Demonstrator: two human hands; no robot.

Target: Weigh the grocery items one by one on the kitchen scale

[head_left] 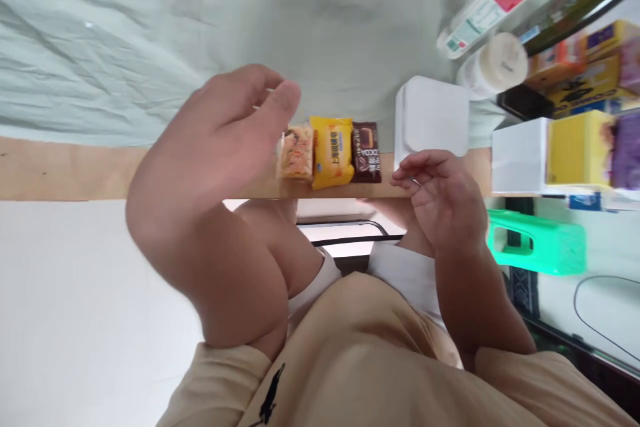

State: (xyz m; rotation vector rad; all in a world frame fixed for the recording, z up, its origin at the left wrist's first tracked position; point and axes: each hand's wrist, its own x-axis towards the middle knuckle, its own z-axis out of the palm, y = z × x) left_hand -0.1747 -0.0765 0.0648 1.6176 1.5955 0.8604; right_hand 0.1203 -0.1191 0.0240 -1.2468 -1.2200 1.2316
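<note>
A: Far left, upper part: what lies there?
B: A pale green sheet [125, 33], creased, over a bed. Below it runs a bare wooden edge [60, 170], then white floor [75, 320].

A: And the large hand?
B: The left hand [220, 140], raised close to the camera, fingers loosely curled, thumb near the fingertips. It holds nothing. Its fingertips partly cover the near end of the first packet.

A: Which packets?
B: Three in a row on the wooden edge, touching side by side: an orange-patterned packet [297, 153], a yellow packet [331, 150], a brown packet [366, 152]. They lie between the two hands.

A: To their right?
B: A white box [433, 117] with rounded corners, just beside the brown packet. The right hand [440, 197] hovers before its lower edge, fingers half bent and apart, gripping nothing; whether it touches the box cannot be told.

A: Farther right?
B: A clear bottle [493, 3] with a red label, a white-capped jar [495, 67], a dark bottle [580, 0], stacked boxes [595, 73], a white case [520, 157] beside a yellow pack [577, 147]. Below them, a green stool [543, 243] and a black cable [600, 320].

A: Bottom centre?
B: A beige shirt [360, 360], blocking the floor.
</note>
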